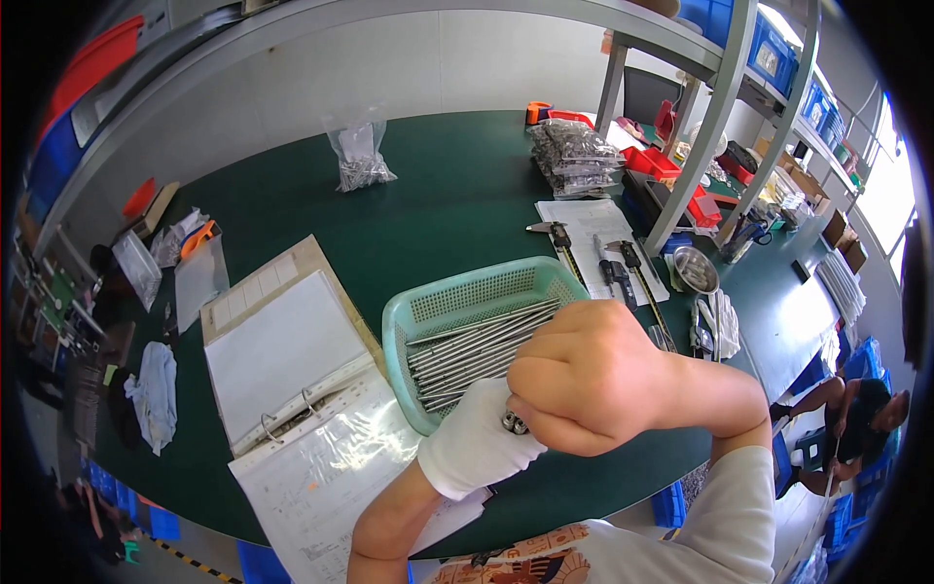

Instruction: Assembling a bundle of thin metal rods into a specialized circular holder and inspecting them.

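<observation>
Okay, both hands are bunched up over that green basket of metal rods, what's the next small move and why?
Probably draw the two hands apart a little, so the small metal piece pinched between them comes into plain sight. The gloved left hand and the bare right hand press together right over the near edge of the basket, and the right fist hides most of the piece and part of the rods.

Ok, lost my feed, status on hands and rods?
Left hand gloved, right hand bare, both gripping small metal part. Rods in teal basket. Nothing in the way.
</observation>
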Available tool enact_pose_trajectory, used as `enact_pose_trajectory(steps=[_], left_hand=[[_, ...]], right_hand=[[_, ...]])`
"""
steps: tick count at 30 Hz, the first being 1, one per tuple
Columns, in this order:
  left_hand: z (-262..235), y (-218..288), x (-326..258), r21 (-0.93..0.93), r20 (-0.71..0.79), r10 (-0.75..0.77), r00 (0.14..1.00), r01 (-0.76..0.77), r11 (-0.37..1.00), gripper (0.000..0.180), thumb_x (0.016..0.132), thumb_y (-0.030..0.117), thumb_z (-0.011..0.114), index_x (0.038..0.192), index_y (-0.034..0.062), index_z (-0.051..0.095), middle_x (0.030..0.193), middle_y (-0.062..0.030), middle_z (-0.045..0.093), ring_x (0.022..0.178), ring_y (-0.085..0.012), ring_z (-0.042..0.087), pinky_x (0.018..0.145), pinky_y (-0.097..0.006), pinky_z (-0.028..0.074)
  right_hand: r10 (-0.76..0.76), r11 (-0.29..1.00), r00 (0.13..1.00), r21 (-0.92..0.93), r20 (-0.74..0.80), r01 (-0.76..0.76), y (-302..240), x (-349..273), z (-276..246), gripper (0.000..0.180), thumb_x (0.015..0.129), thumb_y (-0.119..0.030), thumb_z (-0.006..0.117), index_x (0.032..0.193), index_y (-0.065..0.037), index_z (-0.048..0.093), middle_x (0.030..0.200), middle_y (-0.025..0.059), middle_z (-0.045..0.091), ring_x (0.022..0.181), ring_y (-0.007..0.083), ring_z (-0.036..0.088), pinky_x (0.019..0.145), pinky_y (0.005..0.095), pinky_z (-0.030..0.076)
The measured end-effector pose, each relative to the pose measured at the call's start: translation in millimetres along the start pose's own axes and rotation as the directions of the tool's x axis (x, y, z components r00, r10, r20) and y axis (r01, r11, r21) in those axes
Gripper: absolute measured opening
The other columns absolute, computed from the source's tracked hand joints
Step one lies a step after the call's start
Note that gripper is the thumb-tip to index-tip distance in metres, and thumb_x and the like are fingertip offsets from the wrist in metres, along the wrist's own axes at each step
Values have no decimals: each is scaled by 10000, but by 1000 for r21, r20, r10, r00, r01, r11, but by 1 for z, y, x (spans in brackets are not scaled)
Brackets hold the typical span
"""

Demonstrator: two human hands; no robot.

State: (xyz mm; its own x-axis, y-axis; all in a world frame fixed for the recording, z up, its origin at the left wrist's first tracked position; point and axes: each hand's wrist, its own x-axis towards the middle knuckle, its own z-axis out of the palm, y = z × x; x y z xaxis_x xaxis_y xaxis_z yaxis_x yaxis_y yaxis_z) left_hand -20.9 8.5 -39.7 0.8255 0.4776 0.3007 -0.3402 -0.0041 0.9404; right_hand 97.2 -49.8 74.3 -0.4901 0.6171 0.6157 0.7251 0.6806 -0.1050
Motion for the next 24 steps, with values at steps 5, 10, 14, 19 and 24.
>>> enact_pose_trajectory(steps=[5,10,14,19,24], left_hand=[[2,18,1,92,43,0,999,-4,996,152,721,93,626,818,-10,571,671,-138,582,598,-227,556,590,-311,446],[0,-11,3,-86,43,-1,999,5,996,145,731,95,627,820,-2,568,711,-159,585,643,-306,572,603,-333,447],[1,2,1,23,50,24,998,-25,999,143,729,94,626,813,-4,564,708,-168,583,649,-316,577,596,-339,443],[-1,1,0,-58,13,-47,999,48,997,135,721,85,622,808,-2,567,689,-162,579,630,-303,573,590,-333,444],[-4,39,0,239,156,1,988,-38,970,129,702,64,610,805,-5,575,674,-148,575,603,-268,555,594,-316,448]], right_hand=[[7,996,1000,-91,22,-5,-6,3,-12,136,638,-105,598,591,-54,481,542,44,457,441,232,460,401,340,346],[5,1000,1000,4,-31,-4,-7,1,-5,133,643,-102,579,576,-61,471,529,41,449,423,226,448,391,333,336],[7,1000,999,11,-51,-6,-4,-1,-4,130,650,-103,576,578,-59,477,526,41,448,421,227,448,387,332,333],[14,1000,1000,12,-14,-13,-3,1,-4,120,648,-106,580,591,-54,487,536,38,463,424,232,452,387,333,340],[0,1000,999,6,48,0,-6,0,-8,124,645,-116,593,603,-56,493,542,39,473,430,235,463,387,338,346]])
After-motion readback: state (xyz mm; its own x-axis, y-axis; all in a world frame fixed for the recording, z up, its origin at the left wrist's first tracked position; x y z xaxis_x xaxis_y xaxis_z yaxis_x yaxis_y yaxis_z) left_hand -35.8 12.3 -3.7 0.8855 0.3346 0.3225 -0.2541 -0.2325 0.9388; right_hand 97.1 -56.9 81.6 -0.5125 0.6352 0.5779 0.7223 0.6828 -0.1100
